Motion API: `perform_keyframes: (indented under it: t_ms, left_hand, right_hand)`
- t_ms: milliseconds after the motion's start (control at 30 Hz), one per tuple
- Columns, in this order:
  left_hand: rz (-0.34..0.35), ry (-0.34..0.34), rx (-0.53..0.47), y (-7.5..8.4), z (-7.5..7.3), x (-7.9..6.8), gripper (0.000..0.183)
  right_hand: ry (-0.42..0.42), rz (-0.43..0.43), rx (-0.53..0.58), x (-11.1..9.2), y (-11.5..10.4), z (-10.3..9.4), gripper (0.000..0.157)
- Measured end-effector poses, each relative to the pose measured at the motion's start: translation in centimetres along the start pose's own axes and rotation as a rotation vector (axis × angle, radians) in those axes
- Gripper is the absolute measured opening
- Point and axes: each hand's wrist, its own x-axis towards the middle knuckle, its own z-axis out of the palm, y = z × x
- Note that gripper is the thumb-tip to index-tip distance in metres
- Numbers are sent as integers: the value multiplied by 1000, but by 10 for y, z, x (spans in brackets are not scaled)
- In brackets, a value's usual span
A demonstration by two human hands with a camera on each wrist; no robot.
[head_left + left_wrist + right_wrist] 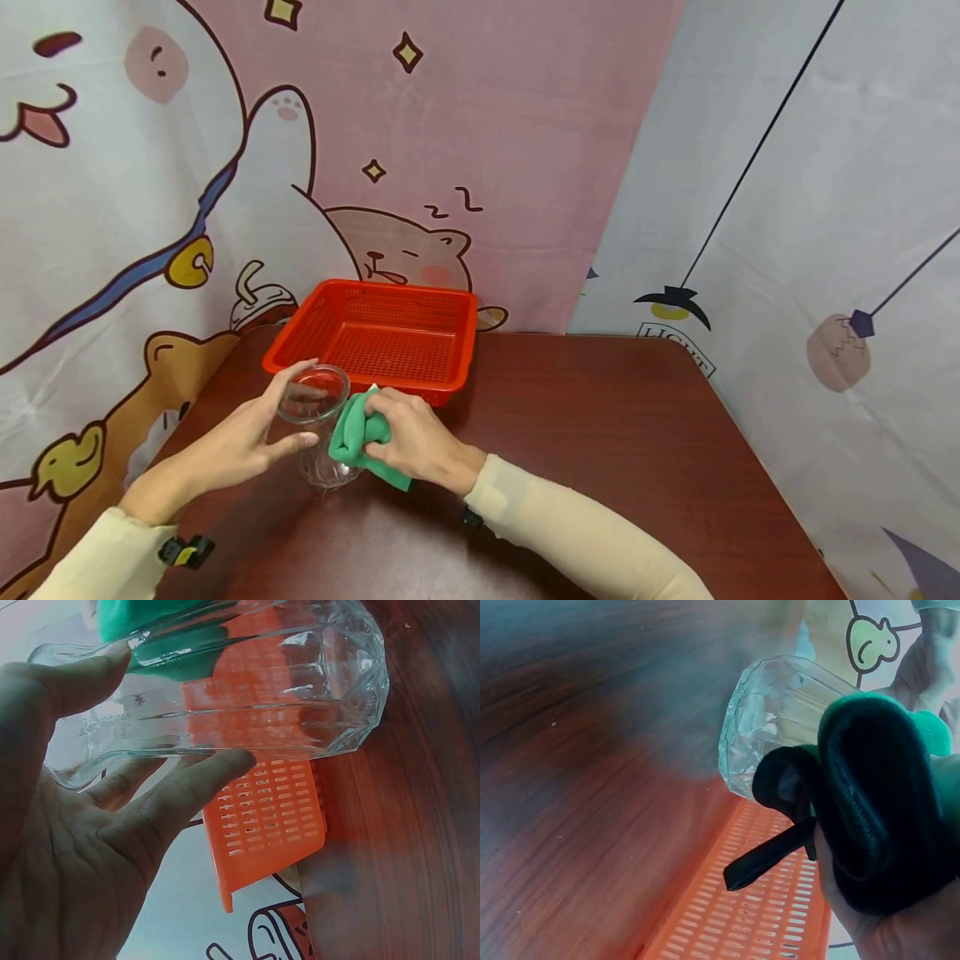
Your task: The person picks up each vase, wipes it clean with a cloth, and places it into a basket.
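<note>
We judge the wiping of the glass (225, 697) to be in course; how much is done, we cannot tell. The left hand (236, 437) is curled around the glass near its rim, and the right hand (416, 433) grips the folded cloth (356, 442) at its side. Neither thing is released yet. The basket (405, 304) on the table (585, 433) stands just behind, leaving less room there.
</note>
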Motion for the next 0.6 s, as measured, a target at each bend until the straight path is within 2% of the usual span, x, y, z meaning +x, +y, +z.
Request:
perform_keyframes:
  t_ms: [367, 600]
  left_hand:
    - [-26, -11, -35, 0, -1, 0, 110]
    - [-27, -9, -38, 0, -1, 0, 110]
  right_hand:
    - [-143, 15, -120, -4, 10, 4, 32]
    - [-221, 31, -128, -7, 17, 8, 26]
